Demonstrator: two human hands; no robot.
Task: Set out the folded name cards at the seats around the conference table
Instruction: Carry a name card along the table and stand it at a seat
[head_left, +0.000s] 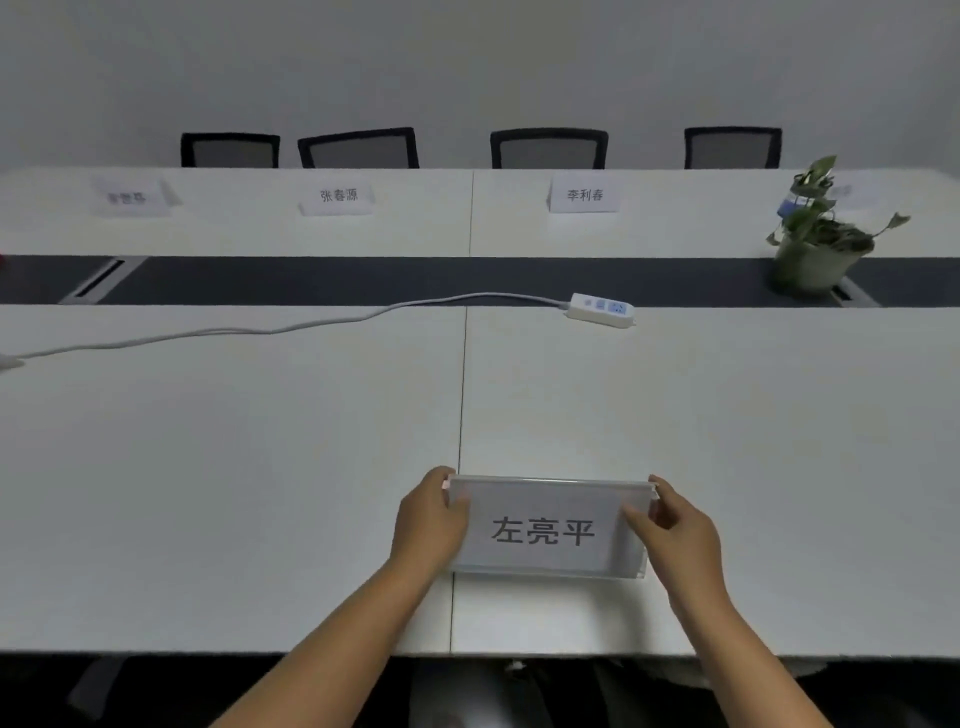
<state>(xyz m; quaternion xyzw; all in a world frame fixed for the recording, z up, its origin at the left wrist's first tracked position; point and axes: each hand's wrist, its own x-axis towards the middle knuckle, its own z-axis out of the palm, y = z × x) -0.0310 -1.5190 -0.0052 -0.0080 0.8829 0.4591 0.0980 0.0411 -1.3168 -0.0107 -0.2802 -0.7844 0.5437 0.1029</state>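
White worktop (260, 467) fills the view, split by a dark centre strip (363, 280) running left to right; a thin seam runs front to back. Four black mesh chairs (549, 149) line the far edge against a grey wall. Potted plant (821, 244) sits on the strip, far right of the seam. White power strip (602, 310) lies at the strip's near edge, right of the seam, its cable (208, 335) trailing left across the worktop and off frame.

Name card (545, 527) in a clear holder stands at the near edge, just right of the seam, reading 左亮平. Left hand (428, 519) grips its left end, right hand (680, 530) grips its right end, fingers curled round the edges, thumbs on the front face.

Beyond the strip: card (584, 195) right of the seam reads 李利春; card (338, 196) left of the seam reads 张春源; leftmost card (127, 197) too blurred to read. Another card (841, 192) behind the plant, mostly hidden, text unreadable.
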